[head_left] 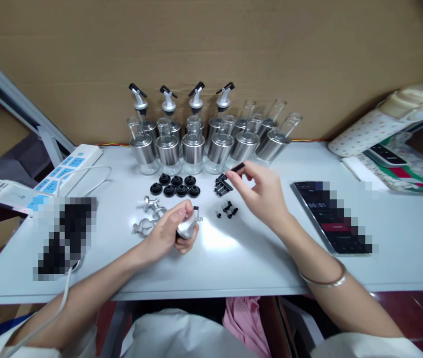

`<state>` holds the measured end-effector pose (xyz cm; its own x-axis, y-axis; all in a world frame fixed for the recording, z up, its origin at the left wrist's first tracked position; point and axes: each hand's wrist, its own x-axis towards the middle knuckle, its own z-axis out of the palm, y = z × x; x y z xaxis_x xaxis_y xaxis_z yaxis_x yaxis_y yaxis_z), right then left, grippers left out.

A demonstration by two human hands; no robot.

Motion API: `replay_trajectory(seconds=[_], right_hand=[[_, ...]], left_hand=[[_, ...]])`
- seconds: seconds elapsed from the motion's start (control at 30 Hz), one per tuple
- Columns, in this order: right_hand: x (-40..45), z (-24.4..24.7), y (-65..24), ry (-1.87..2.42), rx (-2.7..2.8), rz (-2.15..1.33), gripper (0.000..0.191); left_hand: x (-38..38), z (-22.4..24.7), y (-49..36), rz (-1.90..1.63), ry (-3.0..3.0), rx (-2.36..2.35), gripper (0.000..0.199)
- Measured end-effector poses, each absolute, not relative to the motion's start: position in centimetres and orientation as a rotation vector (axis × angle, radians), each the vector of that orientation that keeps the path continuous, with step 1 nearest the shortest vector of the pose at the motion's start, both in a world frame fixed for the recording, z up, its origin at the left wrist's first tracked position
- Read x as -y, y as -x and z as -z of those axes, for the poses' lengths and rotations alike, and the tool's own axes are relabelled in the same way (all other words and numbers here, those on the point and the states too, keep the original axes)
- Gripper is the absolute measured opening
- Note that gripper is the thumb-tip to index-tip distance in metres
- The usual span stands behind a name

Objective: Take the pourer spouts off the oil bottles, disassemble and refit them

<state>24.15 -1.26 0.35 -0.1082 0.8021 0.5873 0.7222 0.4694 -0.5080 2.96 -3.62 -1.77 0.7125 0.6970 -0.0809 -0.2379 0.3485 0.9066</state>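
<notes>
In my left hand (pixel 170 226), the fingers are wrapped round a silver pourer head (pixel 186 228) with a small black part at its top. My right hand (pixel 265 191) pinches a black lever (pixel 238 167) between thumb and fingertips, above a small pile of similar black levers (pixel 222 185). Several tiny black plugs (pixel 228 211) lie scattered just below that pile. Loose silver pourer heads (pixel 145 227) rest on the table beside my left hand, which partly hides them. Behind them sit several round black stoppers (pixel 176 190) in two rows.
Glass and steel bottles (pixel 193 149) stand at the back, several topped with pourers (pixel 196 102). A power strip (pixel 65 171) and a blurred-out device (pixel 65 236) are at left. At right lie a phone (pixel 330 219) and a dotted flask (pixel 360 124) leaning against the cardboard (pixel 211 44).
</notes>
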Motion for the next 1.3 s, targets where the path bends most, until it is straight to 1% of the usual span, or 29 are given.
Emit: replay_trajectory(seconds=[0.13,0.2,0.27,0.43,0.6,0.7,0.77,0.9,1.0,1.1,1.3], right_hand=[[-0.8,0.5,-26.6,1.656,1.93,-0.413,0.027],[-1.4,1.2,-27.4,1.779,2.011,-0.465,0.029],[-1.8,2.0,-27.7,1.829,2.121,-0.411,0.03],[-2.0,3.6,-27.5,1.859,2.374,-0.153,0.027],[-2.3,3.6,-27.8,1.859,2.43,-0.102,0.03],[-2.0,2.6,-27.6,1.748,2.338,-0.149,0.03],[-1.3,1.7,-26.8,1.556,2.255,-0.242,0.03],[1.2,0.2,-23.9,1.104,2.163,-0.642,0.033],[3.0,-0.2,-21.9,0.864,2.18,-0.896,0.036],[3.8,-0.3,-21.2,0.764,2.156,-1.045,0.036],[3.5,-0.3,-21.9,0.703,2.04,-1.333,0.035]], left_hand=[[3.5,1.9,-3.0,-0.686,-1.036,-0.548,0.032],[3.6,1.8,-3.0,-0.67,-1.033,-0.538,0.032],[3.7,1.8,-3.0,-0.653,-1.032,-0.522,0.031],[3.6,2.1,-3.1,-0.647,-1.049,-0.483,0.03],[3.5,2.2,-3.0,-0.624,-1.043,-0.478,0.029],[3.6,2.1,-3.0,-0.618,-1.049,-0.47,0.031],[3.7,2.1,-3.0,-0.606,-1.055,-0.469,0.032],[3.9,2.1,-3.2,-0.577,-1.073,-0.466,0.034],[4.1,2.0,-3.2,-0.568,-1.106,-0.514,0.034],[4.2,1.8,-3.1,-0.541,-1.146,-0.548,0.035],[4.6,1.4,-3.0,-0.464,-1.169,-0.541,0.038]])
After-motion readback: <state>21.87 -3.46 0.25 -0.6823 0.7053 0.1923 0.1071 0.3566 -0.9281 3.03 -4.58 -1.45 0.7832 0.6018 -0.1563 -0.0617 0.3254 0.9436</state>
